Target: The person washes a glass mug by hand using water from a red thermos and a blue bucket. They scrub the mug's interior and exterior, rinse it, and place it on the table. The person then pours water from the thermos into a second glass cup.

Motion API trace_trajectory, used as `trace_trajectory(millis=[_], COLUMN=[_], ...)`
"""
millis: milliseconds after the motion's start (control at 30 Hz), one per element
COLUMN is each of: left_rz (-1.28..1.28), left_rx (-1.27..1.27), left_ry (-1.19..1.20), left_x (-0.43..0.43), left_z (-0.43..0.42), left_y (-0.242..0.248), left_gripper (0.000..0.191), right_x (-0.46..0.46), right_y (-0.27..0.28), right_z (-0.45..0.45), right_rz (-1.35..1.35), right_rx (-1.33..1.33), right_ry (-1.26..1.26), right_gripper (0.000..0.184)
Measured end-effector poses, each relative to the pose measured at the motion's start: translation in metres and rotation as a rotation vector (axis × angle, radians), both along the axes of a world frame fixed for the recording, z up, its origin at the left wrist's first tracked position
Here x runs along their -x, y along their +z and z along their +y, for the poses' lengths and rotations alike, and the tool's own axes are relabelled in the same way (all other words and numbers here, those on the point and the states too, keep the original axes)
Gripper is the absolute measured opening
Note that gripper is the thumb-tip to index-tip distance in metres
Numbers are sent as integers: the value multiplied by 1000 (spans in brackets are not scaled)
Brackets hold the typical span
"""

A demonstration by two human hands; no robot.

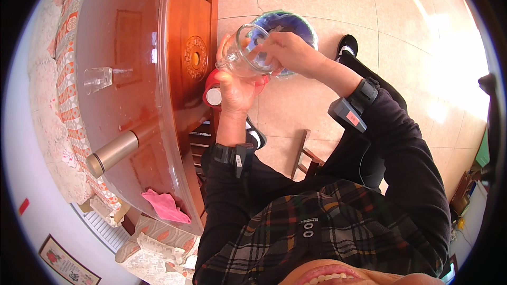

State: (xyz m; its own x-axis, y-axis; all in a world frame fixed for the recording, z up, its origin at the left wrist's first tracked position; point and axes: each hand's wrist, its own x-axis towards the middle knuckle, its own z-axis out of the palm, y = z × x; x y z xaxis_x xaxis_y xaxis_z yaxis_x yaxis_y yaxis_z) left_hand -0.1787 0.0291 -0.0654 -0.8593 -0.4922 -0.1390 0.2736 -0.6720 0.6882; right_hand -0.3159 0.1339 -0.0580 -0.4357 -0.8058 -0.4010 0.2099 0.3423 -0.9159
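Note:
A clear glass mug (242, 62) with a side handle is tilted in my left hand (239, 93), which cups it from below and behind. My right hand (291, 53) is at the mug's rim, its fingers bent over the edge and reaching into the mouth. Under the mug and beyond it stands a round waste bin (311, 31) with a blue plastic liner. A red vessel (210, 87) with a white cap (214, 96) is on the floor side, partly hidden by my left hand.
Along the left runs a glossy wooden table (130, 51) with a clear cover. On it are a drinking glass (98, 80), a metal vacuum flask (113, 153) lying down in view, and a pink cloth (166, 206). A wooden stool (305, 158) is near my legs.

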Motion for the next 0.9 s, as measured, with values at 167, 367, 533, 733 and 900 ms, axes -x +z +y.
trace_trajectory(millis=[167, 367, 533, 733, 900], left_rz=[-132, -173, -142, -189, -244], left_rx=[113, 22, -64, -25, -33], left_ry=[-30, -124, -150, -241, -361], left_x=[-3, -3, -7, -11, -8], left_z=[3, 4, 1, 8, 17], left_y=[-6, -10, -19, -23, -21], left_gripper=[99, 90, 82, 81, 82], right_x=[5, 20, 15, 13, 15], right_y=[-12, -15, -8, -2, -2], right_z=[0, 3, 2, 3, 0], right_rz=[607, 1099, 687, 674, 779], right_rx=[20, 23, -82, -192, -288], right_ry=[37, 55, 113, 279, 269], right_gripper=[30, 35, 33, 32, 32])
